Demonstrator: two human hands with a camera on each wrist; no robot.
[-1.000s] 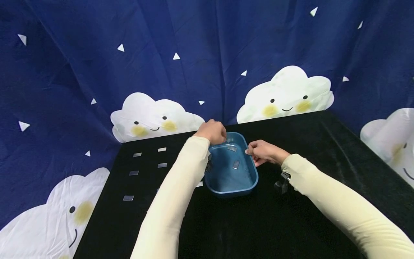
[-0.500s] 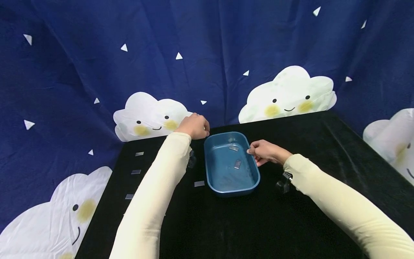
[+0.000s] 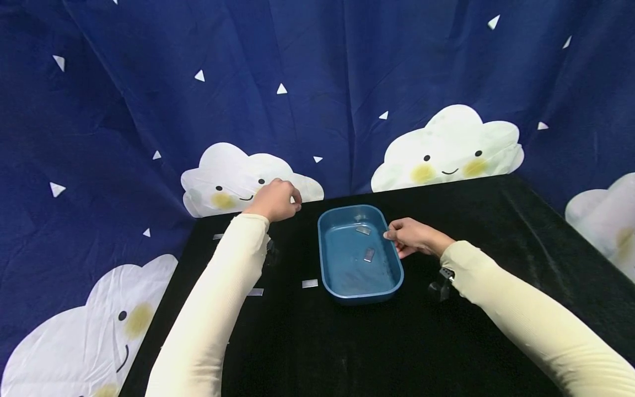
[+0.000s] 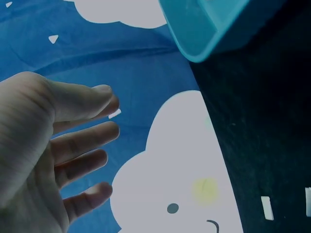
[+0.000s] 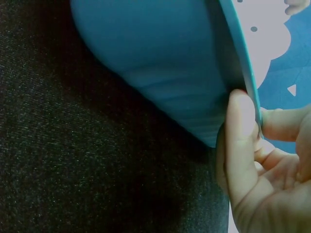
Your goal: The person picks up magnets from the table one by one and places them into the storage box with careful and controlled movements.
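My left hand point(image 3: 275, 200) hovers past the far table edge, left of a blue plastic tub point(image 3: 360, 290). In the left wrist view its fingers point(image 4: 85, 136) are loosely bent and I see nothing held. My right hand point(image 3: 413, 236) grips the tub's right rim; the right wrist view shows the thumb point(image 5: 241, 116) outside the rim and a finger on the inner side. Two small, flat, shiny rectangular pieces point(image 3: 369, 255) lie apart on the tub's floor. Similar pieces point(image 3: 310, 283) lie on the black cloth to its left, some hidden by my left sleeve.
A black cloth point(image 3: 347, 342) covers the table. Behind it hangs a dark blue curtain point(image 3: 238, 60) with smiling white clouds and small triangles. My left sleeve point(image 3: 208, 309) crosses over the area with the loose pieces.
My left hand has moved out from over the tub and leftward, its sleeve covering different pieces. My right hand keeps its grip on the rim, and the two pieces inside stay put.
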